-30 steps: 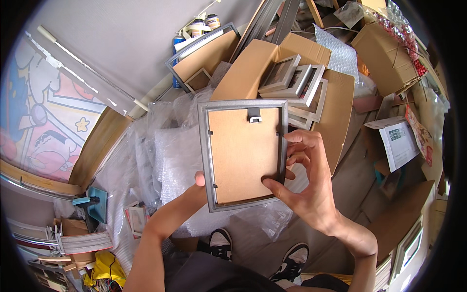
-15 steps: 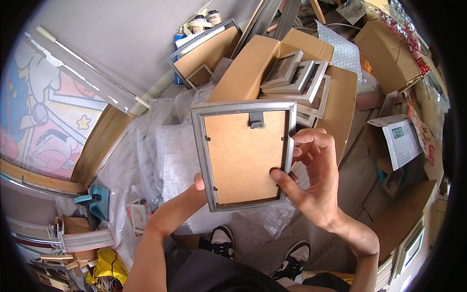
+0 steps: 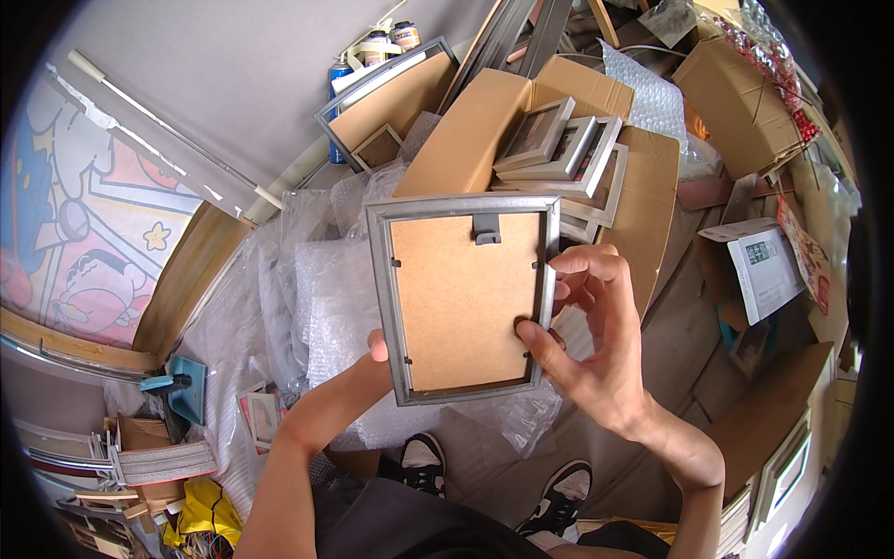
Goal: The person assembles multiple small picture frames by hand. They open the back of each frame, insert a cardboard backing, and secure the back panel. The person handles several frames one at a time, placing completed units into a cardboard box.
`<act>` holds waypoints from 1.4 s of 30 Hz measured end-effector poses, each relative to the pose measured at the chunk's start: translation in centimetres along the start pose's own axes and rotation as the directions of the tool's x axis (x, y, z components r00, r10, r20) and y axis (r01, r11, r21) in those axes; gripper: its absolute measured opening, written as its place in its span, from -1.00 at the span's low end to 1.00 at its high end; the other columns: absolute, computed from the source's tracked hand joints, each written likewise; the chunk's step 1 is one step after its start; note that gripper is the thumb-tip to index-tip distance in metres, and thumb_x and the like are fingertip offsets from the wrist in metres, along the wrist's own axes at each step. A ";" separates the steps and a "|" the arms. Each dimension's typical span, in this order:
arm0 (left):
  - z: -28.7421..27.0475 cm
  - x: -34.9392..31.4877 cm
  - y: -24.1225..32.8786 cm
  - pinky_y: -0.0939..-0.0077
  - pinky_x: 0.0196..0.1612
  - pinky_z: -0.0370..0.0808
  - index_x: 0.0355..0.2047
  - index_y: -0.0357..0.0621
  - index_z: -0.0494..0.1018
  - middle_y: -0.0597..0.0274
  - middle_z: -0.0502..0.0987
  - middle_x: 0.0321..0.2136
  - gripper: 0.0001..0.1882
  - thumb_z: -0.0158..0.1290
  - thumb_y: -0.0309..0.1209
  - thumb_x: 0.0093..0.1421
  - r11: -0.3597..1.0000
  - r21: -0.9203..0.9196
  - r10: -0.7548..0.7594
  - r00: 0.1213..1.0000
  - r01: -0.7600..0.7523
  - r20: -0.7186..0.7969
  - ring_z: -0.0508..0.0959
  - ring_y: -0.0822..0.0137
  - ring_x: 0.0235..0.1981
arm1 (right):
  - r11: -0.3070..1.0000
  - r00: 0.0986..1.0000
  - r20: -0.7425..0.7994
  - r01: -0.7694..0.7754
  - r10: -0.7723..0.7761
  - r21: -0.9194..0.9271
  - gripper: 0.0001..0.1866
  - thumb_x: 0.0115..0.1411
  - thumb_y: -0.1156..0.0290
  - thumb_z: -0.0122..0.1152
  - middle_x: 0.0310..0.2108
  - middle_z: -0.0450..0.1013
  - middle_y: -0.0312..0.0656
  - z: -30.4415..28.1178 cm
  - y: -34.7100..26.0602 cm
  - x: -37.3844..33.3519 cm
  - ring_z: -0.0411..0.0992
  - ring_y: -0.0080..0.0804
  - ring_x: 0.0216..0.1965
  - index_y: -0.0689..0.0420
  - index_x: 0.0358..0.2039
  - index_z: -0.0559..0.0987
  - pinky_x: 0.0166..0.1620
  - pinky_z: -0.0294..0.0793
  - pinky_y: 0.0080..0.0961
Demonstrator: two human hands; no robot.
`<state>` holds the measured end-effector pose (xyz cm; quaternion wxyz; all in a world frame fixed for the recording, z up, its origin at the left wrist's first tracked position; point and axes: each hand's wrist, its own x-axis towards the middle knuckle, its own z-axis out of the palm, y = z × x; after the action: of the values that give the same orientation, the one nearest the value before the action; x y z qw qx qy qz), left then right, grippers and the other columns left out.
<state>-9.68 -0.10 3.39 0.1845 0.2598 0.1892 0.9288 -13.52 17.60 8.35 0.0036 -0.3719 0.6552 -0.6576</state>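
Observation:
I hold a grey picture frame [image 3: 466, 307] upright in front of me, its back toward me. The brown backing board sits inside the rim, with a black hanger [image 3: 486, 229] at the top and small dark tabs along the sides. My left hand [image 3: 377, 346] supports the frame from behind its left edge; only a fingertip shows and the rest is hidden. My right hand [image 3: 596, 335] grips the right edge, its thumb on the rim beside the board and its fingers bent around the outer side.
Beyond the frame, an open cardboard box [image 3: 468, 135] contains several grey frames [image 3: 559, 154]. Bubble wrap [image 3: 340, 289] covers the floor at left. A blue dustpan [image 3: 189, 391] lies far left. A white box [image 3: 765, 275] stands at right. My shoes [image 3: 564, 489] are below.

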 end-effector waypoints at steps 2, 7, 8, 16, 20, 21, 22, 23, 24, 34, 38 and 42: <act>0.0 -0.1 0.0 -0.21 0.11 0.30 0.32 -0.09 -0.16 -0.17 0.03 0.25 0.41 0.42 0.14 -0.43 1.000 -0.004 -0.003 1.000 0.003 0.008 0.24 -0.23 0.15 | 1.000 1.000 0.003 -0.018 0.018 -0.006 -0.49 -0.06 0.68 0.32 -0.21 0.28 -0.20 -0.1 0.0 0.1 0.33 -0.46 -0.34 0.15 -0.10 0.35 -0.28 0.40 -0.52; -0.1 -0.2 0.0 -0.21 0.11 0.29 0.32 -0.10 -0.16 -0.18 0.04 0.24 0.39 0.42 0.12 -0.41 1.000 -0.018 -0.005 0.999 0.006 0.032 0.24 -0.22 0.15 | 1.000 1.000 -0.025 -0.006 0.006 0.004 -0.54 0.02 0.62 0.29 -0.23 0.30 -0.20 -0.5 0.3 0.2 0.33 -0.49 -0.33 0.19 -0.07 0.33 -0.25 0.38 -0.53; -0.1 -0.2 -0.1 -0.21 0.11 0.29 0.32 -0.10 -0.16 -0.18 0.04 0.24 0.39 0.42 0.12 -0.40 1.000 -0.023 -0.002 0.999 0.003 0.038 0.24 -0.22 0.15 | 1.000 0.999 -0.044 -0.013 0.014 0.006 -0.56 0.06 0.58 0.26 -0.25 0.30 -0.19 -0.6 0.5 0.2 0.33 -0.50 -0.34 0.21 -0.05 0.32 -0.24 0.37 -0.53; -0.4 -0.4 0.3 -0.26 0.08 0.30 0.33 -0.04 -0.17 -0.15 0.01 0.26 0.34 0.42 0.07 -0.34 0.999 -0.011 -0.036 0.997 0.037 0.066 0.25 -0.23 0.14 | 0.998 0.993 -0.112 -0.042 0.047 0.047 -0.83 0.07 0.61 0.22 -0.26 0.23 -0.16 -1.5 -0.4 0.6 0.44 -0.56 -0.45 0.19 -0.58 0.41 -0.29 0.44 -0.62; -0.3 -0.4 0.9 -0.29 0.12 0.25 0.33 -0.01 -0.19 -0.12 -0.03 0.28 0.35 0.44 0.04 -0.34 0.998 0.003 -0.064 0.998 0.064 0.018 0.22 -0.27 0.15 | 0.996 0.999 -0.025 0.038 -0.040 -0.085 -0.84 -0.04 0.70 0.16 -0.24 0.21 -0.17 -2.1 0.0 0.5 0.48 -0.57 -0.45 0.20 -0.64 0.42 -0.36 0.46 -0.67; -0.2 -0.3 1.0 -0.30 0.13 0.23 0.33 -0.01 -0.20 -0.12 -0.04 0.29 0.35 0.44 0.04 -0.34 0.998 0.003 -0.058 0.998 0.058 0.018 0.22 -0.27 0.16 | 0.999 0.999 -0.036 0.017 -0.019 -0.047 -0.84 -0.05 0.70 0.18 -0.24 0.21 -0.17 -2.1 0.1 0.5 0.46 -0.56 -0.43 0.20 -0.64 0.42 -0.34 0.45 -0.65; -0.2 -0.4 1.0 -0.31 0.14 0.22 0.33 -0.01 -0.21 -0.12 -0.04 0.29 0.36 0.44 0.04 -0.34 0.998 -0.014 -0.054 0.998 0.055 0.011 0.21 -0.27 0.16 | 1.000 0.999 -0.047 -0.003 0.003 -0.010 -0.85 -0.05 0.69 0.19 -0.24 0.21 -0.17 -2.0 0.1 0.4 0.45 -0.55 -0.41 0.20 -0.64 0.43 -0.31 0.45 -0.62; -0.1 -0.4 0.9 -0.32 0.14 0.21 0.33 -0.01 -0.21 -0.11 -0.05 0.29 0.36 0.44 0.04 -0.34 0.998 -0.031 -0.051 0.999 0.051 0.005 0.21 -0.27 0.17 | 0.999 0.998 -0.058 -0.024 0.025 0.027 -0.85 -0.06 0.69 0.20 -0.24 0.21 -0.17 -2.0 0.2 0.3 0.44 -0.54 -0.39 0.20 -0.65 0.44 -0.28 0.44 -0.59; 0.0 -0.5 1.0 -0.32 0.15 0.20 0.33 -0.01 -0.22 -0.11 -0.05 0.29 0.37 0.44 0.04 -0.34 0.998 -0.043 -0.046 0.999 0.046 -0.003 0.20 -0.27 0.18 | 1.000 0.999 -0.053 -0.008 0.007 -0.006 -0.85 -0.07 0.68 0.21 -0.24 0.22 -0.17 -2.1 0.3 0.4 0.41 -0.53 -0.36 0.20 -0.65 0.44 -0.26 0.43 -0.57; -0.5 -0.5 1.3 -0.42 0.10 0.23 0.32 -0.07 -0.24 -0.12 -0.02 0.26 0.42 0.43 0.11 -0.40 0.999 -0.042 0.008 1.000 -0.009 -0.028 0.22 -0.26 0.17 | 0.998 0.996 -0.086 -0.022 0.016 -0.065 -0.87 -0.09 0.60 0.28 -0.23 0.25 -0.17 -2.3 0.7 0.6 0.30 -0.45 -0.25 0.18 -0.64 0.47 -0.15 0.36 -0.51; 0.3 0.2 1.8 -0.50 0.01 0.29 0.32 -0.01 -0.26 -0.19 -0.05 0.25 0.40 0.44 0.07 -0.37 1.000 -0.001 0.010 0.996 -0.010 -0.088 0.21 -0.32 0.16 | 0.995 0.995 -0.092 -0.043 0.035 -0.087 -0.85 -0.10 0.57 0.30 -0.23 0.26 -0.18 -2.5 1.0 0.4 0.30 -0.45 -0.24 0.18 -0.64 0.47 -0.13 0.34 -0.50; -0.9 0.1 1.2 -0.21 0.06 0.39 0.31 -0.10 -0.19 -0.21 0.08 0.19 0.42 0.38 0.22 -0.43 0.992 0.059 0.112 0.992 -0.109 -0.062 0.28 -0.16 0.14 | 0.995 0.997 -0.063 -0.043 0.037 -0.093 -0.86 -0.08 0.53 0.34 -0.27 0.28 -0.21 -2.4 0.8 0.6 0.31 -0.46 -0.24 0.19 -0.61 0.50 -0.13 0.34 -0.50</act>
<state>-10.50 -1.31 3.27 0.1192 0.2446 0.2060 0.9400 -15.51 19.32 8.28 -0.0207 -0.3383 0.6925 -0.6368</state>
